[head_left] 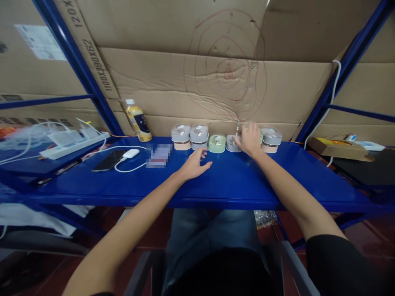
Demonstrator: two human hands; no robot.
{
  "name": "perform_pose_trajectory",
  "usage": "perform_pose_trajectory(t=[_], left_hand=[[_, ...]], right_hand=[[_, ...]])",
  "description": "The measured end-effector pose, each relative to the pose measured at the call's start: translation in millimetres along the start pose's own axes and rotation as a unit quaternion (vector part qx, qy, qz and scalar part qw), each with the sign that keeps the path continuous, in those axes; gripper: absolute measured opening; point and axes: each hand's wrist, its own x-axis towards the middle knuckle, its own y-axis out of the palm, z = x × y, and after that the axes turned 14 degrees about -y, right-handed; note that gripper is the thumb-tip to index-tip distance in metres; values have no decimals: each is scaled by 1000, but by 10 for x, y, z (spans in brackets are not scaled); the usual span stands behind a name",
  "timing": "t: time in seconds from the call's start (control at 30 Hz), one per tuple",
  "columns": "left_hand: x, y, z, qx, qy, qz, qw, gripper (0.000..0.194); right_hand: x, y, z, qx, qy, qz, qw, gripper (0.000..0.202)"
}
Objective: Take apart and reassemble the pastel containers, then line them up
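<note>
My left hand [195,165] hovers low over the blue shelf top, thumb and fingers apart, holding nothing. Just beyond its fingertips stands a stack of small grey oval containers [199,135]; a grey-on-pink stack [181,135] is left of it. To the right sit a single green container [217,144] and a grey one [233,144]. My right hand [250,139], slightly blurred, reaches over the row with its thumb near the grey container and fingers spread. It partly hides another green container [261,138]. A grey-and-pink stack [271,139] ends the row.
A yellow-labelled bottle [138,121], a phone [109,160] and a white charger with cable [131,153] lie to the left, beside a power strip [74,146]. Cardboard [154,82] backs the blue shelf [228,181]. An open carton [339,149] is at right.
</note>
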Motion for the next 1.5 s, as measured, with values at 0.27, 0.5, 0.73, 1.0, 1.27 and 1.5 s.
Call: perform_pose_trajectory(t=[0.27,0.5,0.73,1.0,1.27,1.5], left_hand=[[25,-19,49,2,4,-43,999,53],[-11,-107,-31,-47,37,-44,997,62],[-53,-135,-51,-62,52,88,993,107],[-53,-148,-95,-76,47,135,987,112],[-62,-149,-127,-7,85,121,989,44],[35,-176,6,-40,23,-40,998,53]], right_hand=[[-86,199,782,97,-189,179,961,89],[-383,-302,926,151,-93,101,979,67],[-368,-384,982,229,-127,199,944,81],[-344,-543,331,482,-123,182,848,83],[-466,-448,-113,445,23,119,887,64],[-440,-469,-118,447,42,89,889,63]])
